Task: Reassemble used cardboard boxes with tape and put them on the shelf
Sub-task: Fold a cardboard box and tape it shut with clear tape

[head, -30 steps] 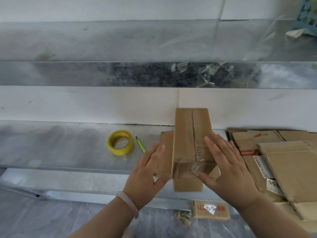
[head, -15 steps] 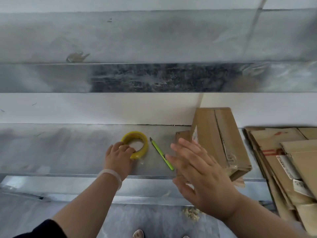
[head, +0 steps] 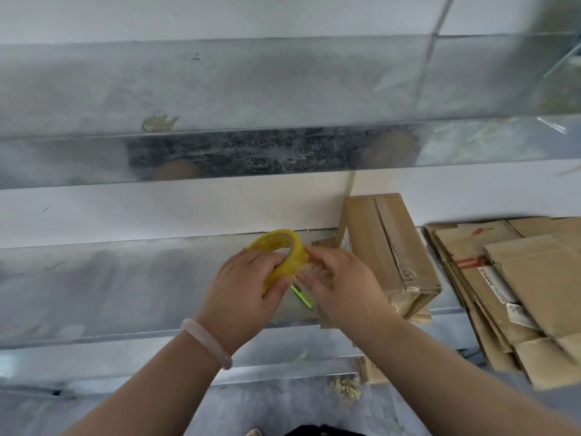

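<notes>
Two hands mid-frame: left hand (head: 242,297) clasps tape roll (head: 283,240); right hand (head: 342,287) at roll's edge, hold unclear. Find end, peel straight.

left hand (head: 242,297): my fingers curl round the tape roll (head: 276,236) | right hand (head: 342,287): my fingertips touch its rim, blurred

Pale, milky bangle (head: 206,343) on left wrist (smooth, round); both forearms bare; dark garment (head: 317,431) at bottom edge.
</notes>
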